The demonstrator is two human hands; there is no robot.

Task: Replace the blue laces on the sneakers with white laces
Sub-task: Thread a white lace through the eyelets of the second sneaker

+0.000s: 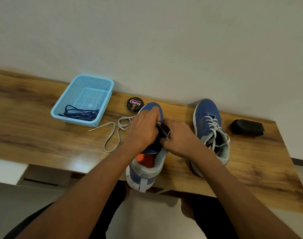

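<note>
Near sneaker (145, 169) is lying at the table (35, 135) edge, both hands working over its tongue.
Left hand (143, 130) and right hand (177, 138) are pinching the white lace (112, 135), trailing toward 9 o'clock; blue laces (81, 113) are lying in the basket (68, 97) at 10 o'clock; the laced sneaker (209, 128) is sitting at 3 o'clock.

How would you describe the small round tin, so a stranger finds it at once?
On the wooden table, look between the light blue basket and the sneaker being laced. The tin stands near the wall: black, round, with "Cherry" in white letters on its lid.
</note>
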